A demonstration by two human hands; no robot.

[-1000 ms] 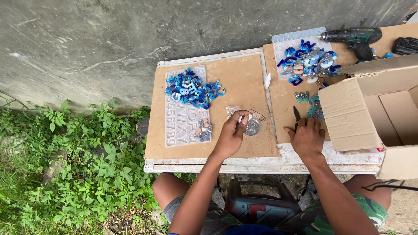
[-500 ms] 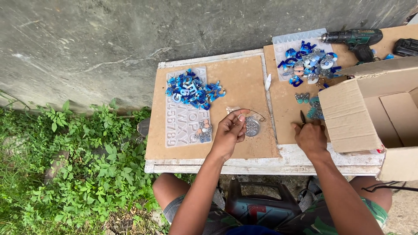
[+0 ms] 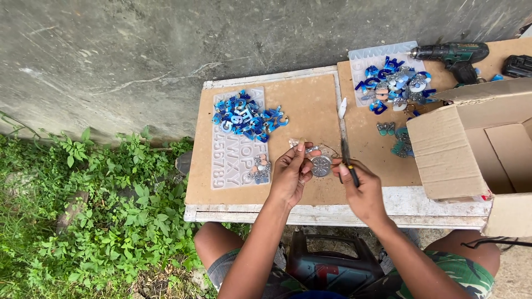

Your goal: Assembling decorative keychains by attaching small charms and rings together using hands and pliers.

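Observation:
My left hand (image 3: pixel 290 174) pinches a small round silvery glittery piece (image 3: pixel 321 165) above the brown board (image 3: pixel 310 105). Just to its right, my right hand (image 3: pixel 361 189) grips a thin dark tool (image 3: pixel 347 158) whose tip points up, close beside the round piece. A translucent sheet mould with letter shapes (image 3: pixel 233 160) lies left of my hands, with a heap of blue and white cast letters (image 3: pixel 244 116) on its top and a few pale pieces (image 3: pixel 259 169) at its lower right.
An open cardboard box (image 3: pixel 471 149) stands at the right. Behind it lie more blue pieces (image 3: pixel 396 83) on a second mould, a cordless drill (image 3: pixel 451 55) and a black battery (image 3: pixel 518 65). Concrete wall behind, weeds (image 3: pixel 94 221) to the left, a dark canister (image 3: pixel 327 266) between my knees.
My right hand has moved left and up with the dark tool, from the table edge to beside the round piece. My left hand has lifted that piece slightly.

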